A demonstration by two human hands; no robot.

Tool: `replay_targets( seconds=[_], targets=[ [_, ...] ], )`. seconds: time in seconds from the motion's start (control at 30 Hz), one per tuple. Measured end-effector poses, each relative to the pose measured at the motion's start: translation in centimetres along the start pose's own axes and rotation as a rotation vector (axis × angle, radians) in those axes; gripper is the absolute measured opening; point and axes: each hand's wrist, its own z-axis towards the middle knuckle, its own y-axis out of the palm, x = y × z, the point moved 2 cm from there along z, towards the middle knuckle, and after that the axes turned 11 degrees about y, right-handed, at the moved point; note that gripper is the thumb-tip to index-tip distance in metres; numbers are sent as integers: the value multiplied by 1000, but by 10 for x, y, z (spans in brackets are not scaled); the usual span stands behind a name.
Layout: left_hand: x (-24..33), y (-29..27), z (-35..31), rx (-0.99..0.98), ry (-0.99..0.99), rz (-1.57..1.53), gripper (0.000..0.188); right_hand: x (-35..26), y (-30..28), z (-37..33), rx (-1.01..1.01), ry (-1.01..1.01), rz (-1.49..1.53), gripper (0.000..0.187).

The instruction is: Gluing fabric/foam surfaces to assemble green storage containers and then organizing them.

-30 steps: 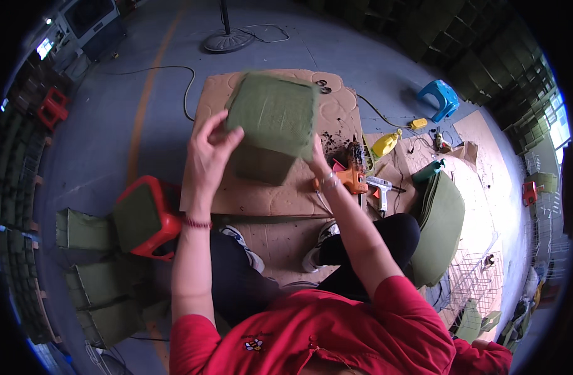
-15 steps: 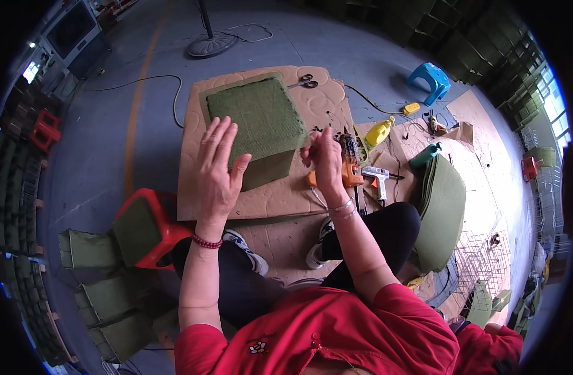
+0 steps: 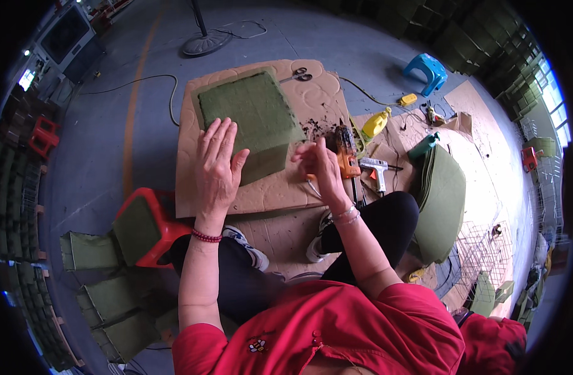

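A green fabric-covered box, with rough dark edges, lies on the cardboard-topped work surface. My left hand rests over its near left part, fingers stretched out and thumb apart. Beside the near right side of the box is my right hand, its fingers curled inward; whatever might be between them is too small to make out. Just right of that hand lies an orange tool with a dark, smeared front. A white glue gun lies farther right.
Scissors and dark scraps lie on the cardboard. To the right are a yellow bottle, a teal bottle and stacked green sheets. A red stool stands left, a blue stool far right.
My right hand has shifted slightly left and down, its fingers more curled. My left hand stays over the box. The whole view has tilted a little.
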Motion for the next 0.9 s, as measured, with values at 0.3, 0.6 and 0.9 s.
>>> replay_targets(
  seconds=[0.3,0.6,0.9],
  targets=[
    [9,-3,11,-13,25,41,45,80,-67,-30,519,-313,-1326,38],
    [6,-5,7,-57,-7,70,43,59,-114,-28,928,-190,-1432,78],
    [10,-4,9,-8,-1,41,39,42,-116,-31,1072,-324,-1576,40]
  ],
)
